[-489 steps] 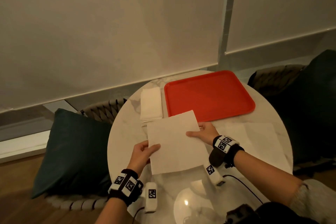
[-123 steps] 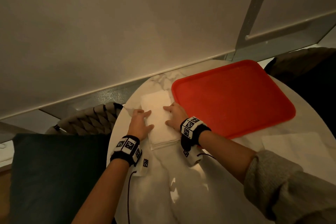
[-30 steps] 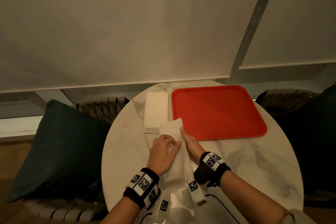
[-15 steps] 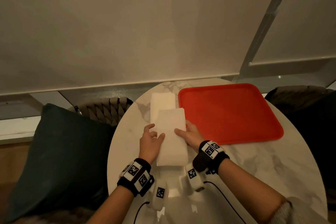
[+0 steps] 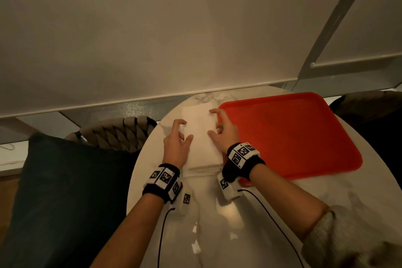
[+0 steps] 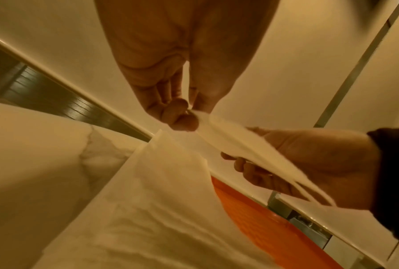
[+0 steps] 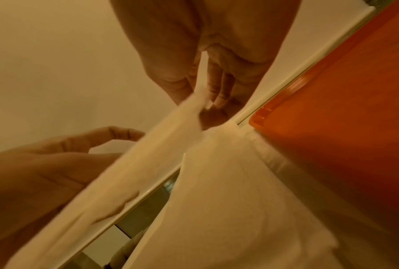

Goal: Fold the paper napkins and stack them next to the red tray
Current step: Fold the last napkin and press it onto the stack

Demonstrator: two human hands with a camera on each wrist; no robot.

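Observation:
A folded white napkin (image 6: 247, 147) hangs just above the stack of folded napkins (image 5: 203, 159), which lies on the table against the left edge of the red tray (image 5: 289, 135). My left hand (image 5: 185, 130) pinches the napkin's left edge between thumb and fingertips (image 6: 182, 120). On the tray side, my right hand (image 5: 214, 123) pinches its right edge (image 7: 198, 102). In both wrist views the held napkin sags between the hands over the stack (image 7: 228, 209). The tray (image 7: 332, 109) holds nothing.
The round marble table (image 5: 239, 235) ends close behind the stack, near a wall with a pale blind (image 5: 174, 28). A dark cushion (image 5: 65, 191) and a woven chair back (image 5: 117, 135) sit to the left. Cables (image 5: 161, 235) trail from both wrists.
Both hands have carried the folded napkin forward from the table in front of the stack to just above it. The head view has moved closer.

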